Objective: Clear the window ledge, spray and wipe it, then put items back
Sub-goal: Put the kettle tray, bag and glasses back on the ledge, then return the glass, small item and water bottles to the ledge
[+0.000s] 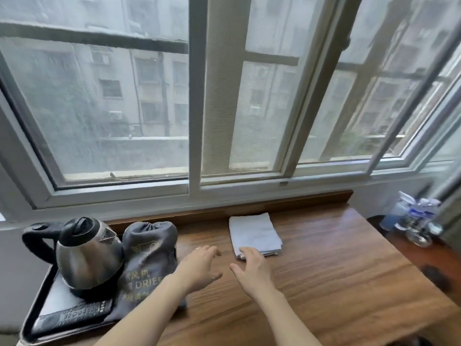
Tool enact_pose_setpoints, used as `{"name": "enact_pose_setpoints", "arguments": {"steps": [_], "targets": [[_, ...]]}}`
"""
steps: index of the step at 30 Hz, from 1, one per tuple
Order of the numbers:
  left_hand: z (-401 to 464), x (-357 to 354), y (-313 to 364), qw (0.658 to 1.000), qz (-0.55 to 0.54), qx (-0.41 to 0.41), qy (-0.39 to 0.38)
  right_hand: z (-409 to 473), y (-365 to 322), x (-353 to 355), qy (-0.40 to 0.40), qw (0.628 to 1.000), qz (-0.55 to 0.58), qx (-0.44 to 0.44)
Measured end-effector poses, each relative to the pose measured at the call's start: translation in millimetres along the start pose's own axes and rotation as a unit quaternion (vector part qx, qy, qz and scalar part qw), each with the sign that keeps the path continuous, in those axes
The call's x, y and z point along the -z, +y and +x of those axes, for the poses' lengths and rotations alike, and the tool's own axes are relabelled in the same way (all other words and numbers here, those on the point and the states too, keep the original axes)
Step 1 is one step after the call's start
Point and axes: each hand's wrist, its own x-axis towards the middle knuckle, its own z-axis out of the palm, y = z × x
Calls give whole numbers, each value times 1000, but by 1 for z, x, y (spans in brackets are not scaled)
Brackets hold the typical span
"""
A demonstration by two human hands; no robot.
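A: Ledge point(324, 265) — warm wood, glossy grain, running under the window point(124, 108), and both hands are over it.

B: Start with the right hand point(252, 267).

A: Flat, fingers straight and together, tips resting on the near edge of the cloth point(255, 234). Not pinching it; I'd say it's about to drag or lift it.

B: And the left hand point(199, 265)?

A: Hovering beside it, fingers spread and lightly curved, holding nothing. It sits between the cloth and the pouch point(147, 255), perhaps ready to help with the fold.

B: The cloth itself?

A: Pale, soft, folded into a neat square, lying mid-ledge near the wall.

B: Further out?

A: The pouch is dark grey fabric, drawstring top, slumped and rounded, pressed against the kettle point(84, 255). That's brushed steel, black handle and lid, standing on a black tray point(35, 318) with a remote point(82, 313) in front. All still at the left end, so clearing looks unfinished to me.

B: The right end?

A: Bottles point(409, 218), blurred, on a separate surface beyond it.
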Motion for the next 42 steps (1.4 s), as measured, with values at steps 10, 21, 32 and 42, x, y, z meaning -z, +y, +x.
{"name": "enact_pose_setpoints", "arguments": {"steps": [10,21,32,42], "targets": [[51,-42,100,983,-1,-128,-130,-52,87,52,58,985,12,-163],[89,-127,266,959,13,-225,-173,-115,232,118,100,958,45,-267],[152,-198,424,972,-20,-189,-141,-114,390,226,89,967,21,-240],[217,-224,477,978,-16,-154,-140,-66,464,271,61,973,8,-221]]}}
